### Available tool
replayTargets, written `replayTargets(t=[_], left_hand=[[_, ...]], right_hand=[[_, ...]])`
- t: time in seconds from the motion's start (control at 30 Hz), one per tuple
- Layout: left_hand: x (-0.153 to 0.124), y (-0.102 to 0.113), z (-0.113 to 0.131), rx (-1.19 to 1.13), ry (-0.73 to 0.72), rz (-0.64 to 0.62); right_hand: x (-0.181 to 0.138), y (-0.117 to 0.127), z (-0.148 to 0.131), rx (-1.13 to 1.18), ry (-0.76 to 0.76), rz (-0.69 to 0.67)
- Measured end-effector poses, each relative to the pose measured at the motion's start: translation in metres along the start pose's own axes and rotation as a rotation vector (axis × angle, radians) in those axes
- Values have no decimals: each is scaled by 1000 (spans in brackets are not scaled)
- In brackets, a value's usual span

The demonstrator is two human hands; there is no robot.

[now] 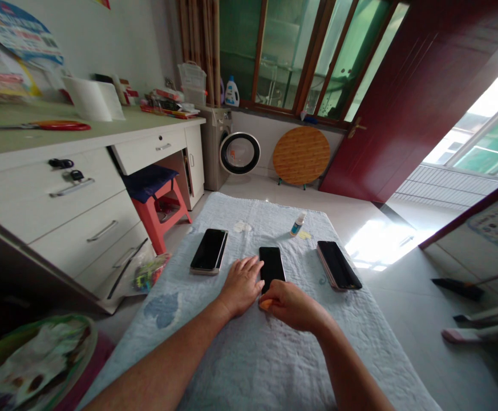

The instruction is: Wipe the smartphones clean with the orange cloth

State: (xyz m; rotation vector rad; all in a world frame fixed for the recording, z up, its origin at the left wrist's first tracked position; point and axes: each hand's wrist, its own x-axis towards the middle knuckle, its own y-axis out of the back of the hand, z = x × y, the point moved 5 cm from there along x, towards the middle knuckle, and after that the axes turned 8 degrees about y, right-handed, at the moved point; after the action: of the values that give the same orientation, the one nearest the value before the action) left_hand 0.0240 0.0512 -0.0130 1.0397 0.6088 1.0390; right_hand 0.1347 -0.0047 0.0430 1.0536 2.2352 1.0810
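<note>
Work in hand is on the middle phone (271, 267). It lies screen up, roughly centre of the cloth-covered table (240, 365), long axis running from near edge to far edge.

Left hand (242, 283): open, palm down on the cloth, fingers spread. Fingertips touch the phone's left edge, so it looks like bracing, not gripping.

Right hand (294, 305): closed, pinching a small orange piece (266, 304) right at the phone's near end. Can't tell what the piece is, as most of it is hidden in the fingers. Can't tell either whether it touches the glass.

My read on the step: the phone is pinned and the orange piece is lined up at the near end. Screen looks bare and dark.

Any stroke along the screen from here calls for:
- the left hand keeping the phone from sliding on the soft cloth
- the left fingertips staying off the glass
- the orange piece held flat and straight toward the far edge

Other items:
- left phone (208, 251) and right phone (339, 265), one each side of the middle one, both apart from it and untouched
- small bottle (298, 224) upright near the far edge, with a yellow scrap (304, 234) just beside it
- white wad (242, 226) near the far edge, left of the bottle
</note>
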Motion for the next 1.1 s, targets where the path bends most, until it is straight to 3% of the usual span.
replayTargets(t=[0.43, 1.1], left_hand=[[0, 0, 0, 14, -5, 11], [-3, 5, 5, 14, 3, -35]], right_hand=[[-5, 2, 8, -12, -107, -52], [-22, 23, 25, 19, -240, 31]])
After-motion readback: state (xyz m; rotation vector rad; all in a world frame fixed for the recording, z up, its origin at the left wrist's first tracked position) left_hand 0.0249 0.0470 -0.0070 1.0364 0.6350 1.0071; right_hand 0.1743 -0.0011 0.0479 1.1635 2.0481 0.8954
